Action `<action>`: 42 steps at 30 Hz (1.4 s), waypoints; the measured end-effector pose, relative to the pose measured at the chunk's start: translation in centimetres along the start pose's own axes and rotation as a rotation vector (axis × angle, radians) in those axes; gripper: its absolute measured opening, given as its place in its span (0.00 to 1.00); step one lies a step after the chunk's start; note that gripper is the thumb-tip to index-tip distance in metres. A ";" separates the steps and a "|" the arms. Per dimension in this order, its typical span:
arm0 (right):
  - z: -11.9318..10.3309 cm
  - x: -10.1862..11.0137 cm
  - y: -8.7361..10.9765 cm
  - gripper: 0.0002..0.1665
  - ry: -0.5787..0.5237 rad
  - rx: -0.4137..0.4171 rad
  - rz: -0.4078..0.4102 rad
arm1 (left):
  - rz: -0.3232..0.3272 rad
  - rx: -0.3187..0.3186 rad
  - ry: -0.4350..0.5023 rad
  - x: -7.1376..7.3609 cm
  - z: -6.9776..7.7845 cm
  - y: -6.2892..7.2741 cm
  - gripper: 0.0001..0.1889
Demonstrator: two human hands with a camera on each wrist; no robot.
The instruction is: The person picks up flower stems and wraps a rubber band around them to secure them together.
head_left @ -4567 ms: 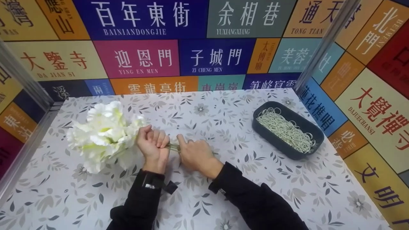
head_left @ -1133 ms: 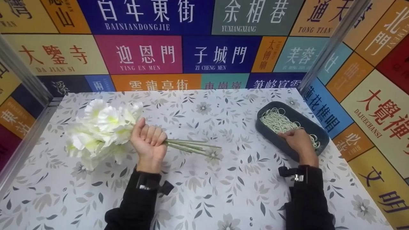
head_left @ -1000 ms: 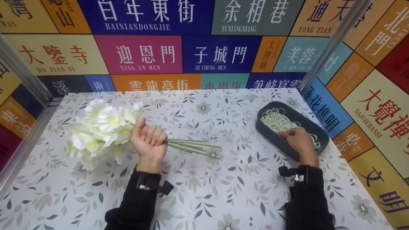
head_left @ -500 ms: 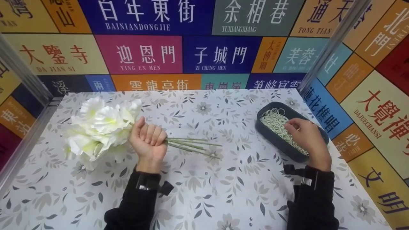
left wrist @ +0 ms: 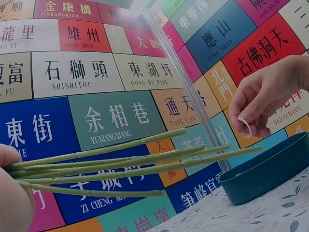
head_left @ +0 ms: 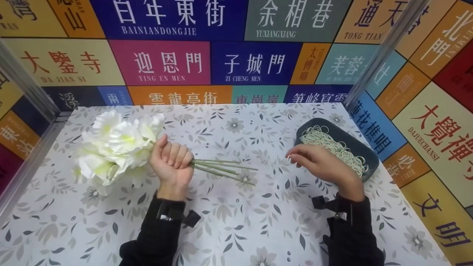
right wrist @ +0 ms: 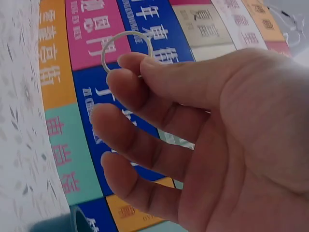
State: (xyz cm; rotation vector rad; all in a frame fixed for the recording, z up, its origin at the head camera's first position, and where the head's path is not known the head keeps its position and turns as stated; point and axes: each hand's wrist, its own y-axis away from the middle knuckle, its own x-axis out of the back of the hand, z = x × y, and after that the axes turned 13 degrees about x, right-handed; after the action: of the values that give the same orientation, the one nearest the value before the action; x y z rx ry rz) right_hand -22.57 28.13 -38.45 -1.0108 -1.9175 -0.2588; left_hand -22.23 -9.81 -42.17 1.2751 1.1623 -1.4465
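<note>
White flowers (head_left: 118, 142) bunched in the left hand (head_left: 172, 159); one ring (right wrist: 126, 33) held, none seen on the bare stems (left wrist: 120, 171).

Left hand is clamped round the stems next to the flowers, which are over the left side of the table (head_left: 236, 229); the stem ends point toward the right hand (head_left: 321, 164). Right hand, well apart from the left, pinches the pale ring between thumb and forefinger, near the dark tray (head_left: 366, 147) with its heap of similar rings (head_left: 321, 135). Progress, as judged: gathering appears done, and one ring is out of the tray. Fitting it round the stems appears outstanding. Whether any ring sits under the left hand's grip cannot be told.
</note>
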 end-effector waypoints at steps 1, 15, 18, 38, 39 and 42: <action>-0.3 -0.2 -0.2 0.12 -0.007 0.026 -0.010 | 0.000 0.003 0.006 0.0 0.0 0.0 0.31; -1.8 -2.4 -1.9 0.10 -0.038 0.240 -0.050 | -0.003 0.030 -0.011 -0.1 -0.2 0.1 0.31; -2.0 -2.7 -2.1 0.10 -0.046 0.266 -0.055 | -0.002 0.027 -0.016 -0.1 -0.3 0.1 0.31; -2.8 -3.7 -2.8 0.09 -0.051 0.323 -0.022 | -0.005 0.045 -0.029 0.0 -0.9 0.1 0.31; -2.9 -3.8 -2.9 0.09 -0.051 0.324 -0.024 | -0.004 0.046 -0.024 0.0 -0.9 0.1 0.31; -3.0 -4.0 -3.0 0.09 -0.047 0.334 -0.026 | 0.004 0.039 -0.037 0.0 -1.0 0.1 0.31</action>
State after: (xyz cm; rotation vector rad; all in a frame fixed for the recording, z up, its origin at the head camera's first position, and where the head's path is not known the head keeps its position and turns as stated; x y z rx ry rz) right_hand -21.97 22.40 -39.40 -0.7743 -1.9365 0.0712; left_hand -21.97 -8.83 -42.22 1.2718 1.1119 -1.4903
